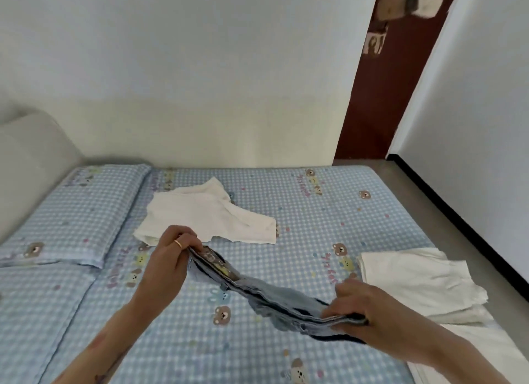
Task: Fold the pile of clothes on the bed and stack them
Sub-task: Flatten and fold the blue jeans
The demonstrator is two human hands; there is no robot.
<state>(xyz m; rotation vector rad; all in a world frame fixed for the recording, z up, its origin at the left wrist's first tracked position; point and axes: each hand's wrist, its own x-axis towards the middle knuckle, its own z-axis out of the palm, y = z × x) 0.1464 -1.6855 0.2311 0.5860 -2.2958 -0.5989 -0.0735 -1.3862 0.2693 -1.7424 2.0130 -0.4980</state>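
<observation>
Left hand: the left hand [171,247] is pinching one end of the blue garment [269,295], thumb and fingers curled together over the bunched edge; a ring is showing on one finger.
Right hand: the right hand [369,312] is clamping the other end, fingers folded over the top of the layered cloth and thumb apparently underneath, though the thumb itself is hidden.
Garment position: the blue garment is hanging between the two hands just above the bed [286,200], sagging in the middle, its lower folds drooping toward the checked sheet.
Handling, as a judgement: the cloth is looking like soft denim or a heavy cotton, several layers thick, so it is likely weighing more than the white pieces and is probably holding a crease well; it is limp, not slippery, not fragile.
Where to hold: gripping at the two ends, as now, is keeping the layers aligned; letting go of either end is risking the fold spilling open.
White stack: folded white cloths [420,280] are lying at the right edge of the bed, just beside the right hand, looking like the stack in progress.
Unfolded piece: a white garment [206,215] is lying loosely spread farther back, beyond the left hand, not yet folded.
Pillow: a pillow [77,212] in matching checked fabric is resting at the left.
</observation>
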